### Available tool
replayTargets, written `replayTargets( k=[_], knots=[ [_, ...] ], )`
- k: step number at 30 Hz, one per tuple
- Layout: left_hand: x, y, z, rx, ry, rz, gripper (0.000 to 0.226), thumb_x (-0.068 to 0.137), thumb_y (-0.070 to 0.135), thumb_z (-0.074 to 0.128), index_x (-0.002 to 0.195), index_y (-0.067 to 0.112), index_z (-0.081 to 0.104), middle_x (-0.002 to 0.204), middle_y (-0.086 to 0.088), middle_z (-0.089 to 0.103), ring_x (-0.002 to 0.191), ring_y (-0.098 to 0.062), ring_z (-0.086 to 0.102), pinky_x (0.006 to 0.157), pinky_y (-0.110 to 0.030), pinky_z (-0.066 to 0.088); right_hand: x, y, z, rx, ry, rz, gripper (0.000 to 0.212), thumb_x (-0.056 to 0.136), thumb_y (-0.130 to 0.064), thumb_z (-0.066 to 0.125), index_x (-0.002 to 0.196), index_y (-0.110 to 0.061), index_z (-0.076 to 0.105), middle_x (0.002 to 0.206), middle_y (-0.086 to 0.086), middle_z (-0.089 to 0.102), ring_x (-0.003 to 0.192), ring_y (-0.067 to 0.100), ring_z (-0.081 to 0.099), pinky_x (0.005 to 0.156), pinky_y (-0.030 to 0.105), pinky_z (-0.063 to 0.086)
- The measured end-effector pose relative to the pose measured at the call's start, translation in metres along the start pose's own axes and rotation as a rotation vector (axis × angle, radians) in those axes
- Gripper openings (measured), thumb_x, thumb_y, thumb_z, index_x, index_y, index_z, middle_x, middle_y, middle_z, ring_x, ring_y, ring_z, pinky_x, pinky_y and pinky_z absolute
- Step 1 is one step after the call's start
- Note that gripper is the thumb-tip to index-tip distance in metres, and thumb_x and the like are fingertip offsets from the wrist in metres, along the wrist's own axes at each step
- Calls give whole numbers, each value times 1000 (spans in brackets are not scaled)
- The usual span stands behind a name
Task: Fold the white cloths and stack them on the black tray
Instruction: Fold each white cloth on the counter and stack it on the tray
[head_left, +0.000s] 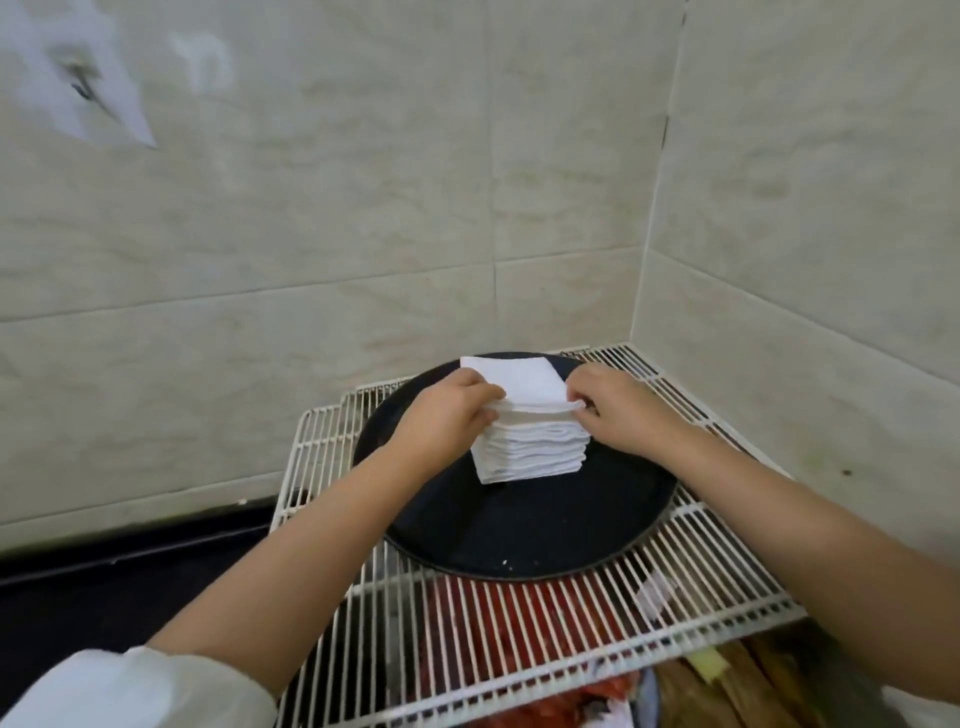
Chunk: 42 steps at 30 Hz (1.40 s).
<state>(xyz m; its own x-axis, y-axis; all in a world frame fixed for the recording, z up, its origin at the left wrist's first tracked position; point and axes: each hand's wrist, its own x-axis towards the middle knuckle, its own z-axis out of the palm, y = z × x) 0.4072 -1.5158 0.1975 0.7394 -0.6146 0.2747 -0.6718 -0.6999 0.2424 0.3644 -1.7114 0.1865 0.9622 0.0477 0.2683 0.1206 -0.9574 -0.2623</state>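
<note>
White cloths (530, 441) stacked folded on round black tray (519, 535), tray on white wire rack (727, 597). Left hand (447, 415), right hand (618, 410) pinching top cloth (511, 382) near edge, fingers closed on it.

**Bare Forearms, White Sleeve**

Two arms in frame, entering from the lower left and the right edge. Left hand (449, 418) and right hand (621, 410) both uncovered: no gloves, no rings, no watch or bracelet visible on the wrists. Forearms bare up to the elbow. White sleeve (130, 691) at the lower left corner of the frame, loose and softly creased, pushed or cut short above the left elbow, plain with no print or marking. Small patch of white at the lower right corner, too little to tell whether sleeve. Fingernails too small to make out.
</note>
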Motion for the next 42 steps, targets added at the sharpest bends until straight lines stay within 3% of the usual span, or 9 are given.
replayTargets(
  k=[5, 10, 14, 17, 21, 25, 28, 32, 42],
  knots=[
    [9, 14, -9, -14, 62, 14, 33, 92, 13, 55, 123, 5, 59, 125, -13, 57, 107, -31, 58, 92, -31, 41, 0, 8, -8, 23, 110, 5, 14, 82, 5, 47, 87, 7, 60, 96, 24, 59, 93, 31, 54, 71, 21, 25],
    [-5, 9, 3, 111, -113, 21, 35, 94, 22, 51, 127, 13, 55, 127, -6, 55, 111, -26, 56, 93, -31, 43, -17, 9, 1, -97, -108, -66, 14, 88, -6, 46, 95, -2, 58, 108, 12, 55, 100, 29, 54, 85, 35, 45],
    [-16, 12, 9, 167, -130, 12, 43, 96, 29, 45, 138, 20, 41, 139, -1, 45, 114, -22, 55, 93, -31, 45, -24, 5, 0, -172, -179, -18, 15, 89, -11, 44, 97, -6, 56, 108, 9, 54, 96, 27, 56, 83, 39, 48],
    [-25, 12, 6, 150, -105, -58, 54, 97, 34, 42, 146, 24, 23, 147, 1, 35, 121, -21, 50, 94, -33, 46, -19, -8, -16, -239, -187, -38, 26, 87, -15, 46, 112, -9, 53, 119, 8, 51, 108, 26, 52, 87, 38, 46],
    [-57, -15, -17, 222, -46, -210, 45, 97, 36, 39, 138, 16, 40, 139, -7, 44, 122, -27, 49, 97, -37, 43, -8, -61, -31, -196, -130, -69, 38, 89, -27, 50, 124, -12, 50, 127, 9, 51, 116, 28, 49, 90, 35, 42],
    [-121, -67, -66, 313, -54, -404, 42, 98, 35, 37, 132, 11, 47, 134, -12, 48, 119, -33, 51, 93, -39, 43, 0, -149, -19, -132, -186, -218, 35, 91, -24, 49, 122, -7, 52, 127, 16, 52, 116, 31, 49, 94, 37, 41],
    [-196, -111, -112, 336, 50, -571, 42, 98, 32, 38, 133, 11, 47, 136, -13, 48, 120, -34, 50, 95, -40, 44, 0, -238, -2, -15, -218, -362, 38, 91, -19, 49, 127, -8, 48, 134, 15, 48, 124, 29, 44, 98, 32, 35],
    [-333, -161, -164, 406, 156, -765, 41, 97, 29, 41, 132, 9, 48, 132, -15, 52, 121, -34, 48, 94, -41, 44, -24, -379, 37, 104, -222, -529, 46, 90, -22, 53, 132, -8, 44, 141, 14, 45, 130, 26, 41, 106, 33, 32],
    [-687, -244, -243, 570, 162, -1305, 39, 95, 33, 41, 127, 12, 52, 131, -11, 50, 124, -31, 42, 95, -40, 41, -116, -726, 144, 189, -390, -984, 51, 88, -20, 54, 136, -10, 38, 142, 14, 39, 131, 29, 36, 109, 39, 33]
  ],
)
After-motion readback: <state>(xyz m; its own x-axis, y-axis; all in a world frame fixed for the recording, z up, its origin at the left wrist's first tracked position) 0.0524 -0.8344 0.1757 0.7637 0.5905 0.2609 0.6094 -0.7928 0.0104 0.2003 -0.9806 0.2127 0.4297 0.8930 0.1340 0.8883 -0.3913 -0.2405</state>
